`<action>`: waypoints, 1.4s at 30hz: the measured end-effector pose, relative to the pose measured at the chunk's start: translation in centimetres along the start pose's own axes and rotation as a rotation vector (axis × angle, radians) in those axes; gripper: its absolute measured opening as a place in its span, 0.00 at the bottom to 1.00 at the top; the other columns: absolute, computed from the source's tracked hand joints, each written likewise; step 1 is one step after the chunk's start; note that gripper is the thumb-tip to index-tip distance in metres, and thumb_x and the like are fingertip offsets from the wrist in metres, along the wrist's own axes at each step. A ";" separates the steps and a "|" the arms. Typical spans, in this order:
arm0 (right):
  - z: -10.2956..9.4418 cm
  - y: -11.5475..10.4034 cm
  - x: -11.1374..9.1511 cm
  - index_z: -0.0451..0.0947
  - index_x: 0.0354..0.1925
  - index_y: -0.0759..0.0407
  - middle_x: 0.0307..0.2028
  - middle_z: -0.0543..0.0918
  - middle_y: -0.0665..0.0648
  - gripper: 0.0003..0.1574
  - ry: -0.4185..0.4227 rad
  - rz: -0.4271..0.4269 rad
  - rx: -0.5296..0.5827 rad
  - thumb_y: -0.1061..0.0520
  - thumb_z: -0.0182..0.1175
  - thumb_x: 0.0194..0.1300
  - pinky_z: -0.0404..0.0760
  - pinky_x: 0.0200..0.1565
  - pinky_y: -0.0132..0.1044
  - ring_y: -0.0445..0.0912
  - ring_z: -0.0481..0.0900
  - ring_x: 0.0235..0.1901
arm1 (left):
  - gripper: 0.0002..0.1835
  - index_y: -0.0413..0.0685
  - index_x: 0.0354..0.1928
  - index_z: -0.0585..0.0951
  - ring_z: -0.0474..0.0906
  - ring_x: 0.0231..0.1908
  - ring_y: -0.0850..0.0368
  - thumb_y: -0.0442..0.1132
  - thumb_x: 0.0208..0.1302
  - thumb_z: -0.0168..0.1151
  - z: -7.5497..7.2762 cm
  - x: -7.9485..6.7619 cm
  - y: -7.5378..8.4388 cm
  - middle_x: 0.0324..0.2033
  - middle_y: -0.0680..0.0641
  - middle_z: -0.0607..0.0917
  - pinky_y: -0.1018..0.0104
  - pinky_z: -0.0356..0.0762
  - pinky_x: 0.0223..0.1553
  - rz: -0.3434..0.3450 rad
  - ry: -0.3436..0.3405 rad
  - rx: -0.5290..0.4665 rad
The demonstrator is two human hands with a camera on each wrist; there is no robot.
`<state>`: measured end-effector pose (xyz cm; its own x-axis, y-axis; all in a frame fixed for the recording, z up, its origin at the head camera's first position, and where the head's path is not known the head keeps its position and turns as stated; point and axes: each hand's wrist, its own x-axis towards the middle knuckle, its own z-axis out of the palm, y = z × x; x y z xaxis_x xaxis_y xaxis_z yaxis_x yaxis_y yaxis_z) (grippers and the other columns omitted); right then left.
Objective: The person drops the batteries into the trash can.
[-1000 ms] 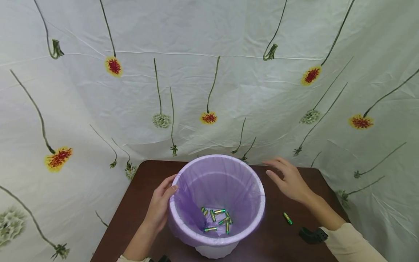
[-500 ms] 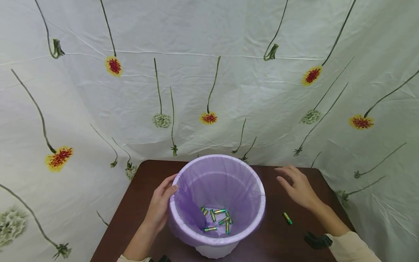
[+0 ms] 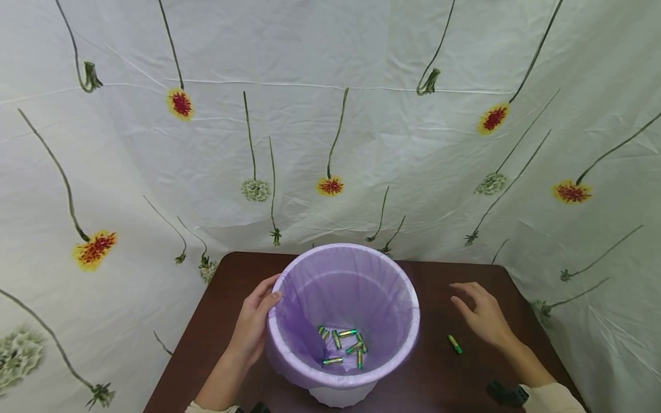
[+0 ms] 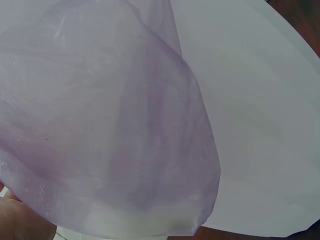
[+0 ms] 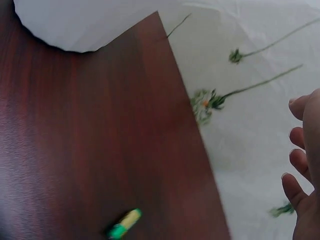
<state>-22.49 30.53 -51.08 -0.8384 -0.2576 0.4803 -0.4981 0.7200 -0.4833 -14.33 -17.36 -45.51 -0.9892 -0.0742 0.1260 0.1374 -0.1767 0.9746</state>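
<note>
A white bin [image 3: 343, 396] lined with a thin purple bag [image 3: 346, 281] stands on the dark wooden table. My left hand [image 3: 253, 321] grips its rim at the left, thumb over the edge and fingers outside. On the bin's floor lie several small green-and-gold batteries [image 3: 337, 339]. One more battery [image 3: 455, 344] lies on the table right of the bin, also near the bottom of the right wrist view. Above the table, beyond that battery, my right hand [image 3: 482, 315] hovers with loosely bent fingers and nothing in them. In the left wrist view the bag [image 4: 125, 125] hides most of the left hand.
The brown tabletop [image 3: 201, 344] ends at a back edge just behind the bin. A pale cloth [image 3: 289, 57] printed with flowers hangs behind and at both sides. Dark bands [image 3: 508, 394] sit on the wrists.
My right hand has moved right and toward me, away from the bin and nearer the loose battery. The left hand, the bin and the batteries stay where they were.
</note>
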 end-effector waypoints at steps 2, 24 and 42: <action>0.6 0.6 -0.9 0.82 0.56 0.64 0.47 0.83 0.61 0.18 0.006 0.029 0.007 0.64 0.68 0.68 0.80 0.39 0.50 0.54 0.80 0.44 | 0.22 0.31 0.68 0.70 0.79 0.54 0.50 0.31 0.77 0.52 0.1 0.0 0.0 0.61 0.34 0.77 0.63 0.80 0.53 0.001 -0.005 -0.004; 8.0 5.8 -11.8 0.68 0.70 0.70 0.62 0.72 0.75 0.51 -0.120 0.574 0.032 0.34 0.66 0.68 0.69 0.56 0.69 0.70 0.70 0.59 | 0.23 0.31 0.69 0.70 0.79 0.55 0.49 0.32 0.76 0.53 0.0 -0.3 0.2 0.62 0.32 0.75 0.64 0.79 0.54 -0.017 0.001 -0.013; 9.8 5.3 -11.8 0.85 0.50 0.70 0.47 0.82 0.70 0.15 0.067 0.457 -0.169 0.62 0.66 0.69 0.74 0.46 0.66 0.68 0.79 0.47 | 0.23 0.32 0.69 0.70 0.78 0.55 0.50 0.31 0.76 0.52 -0.1 0.0 0.1 0.63 0.32 0.76 0.64 0.79 0.54 -0.024 0.005 -0.015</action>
<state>-17.40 31.10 -66.52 -0.9438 0.1472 0.2960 -0.0352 0.8456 -0.5327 -14.37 -17.45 -45.43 -0.9920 -0.0745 0.1017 0.1144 -0.1929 0.9745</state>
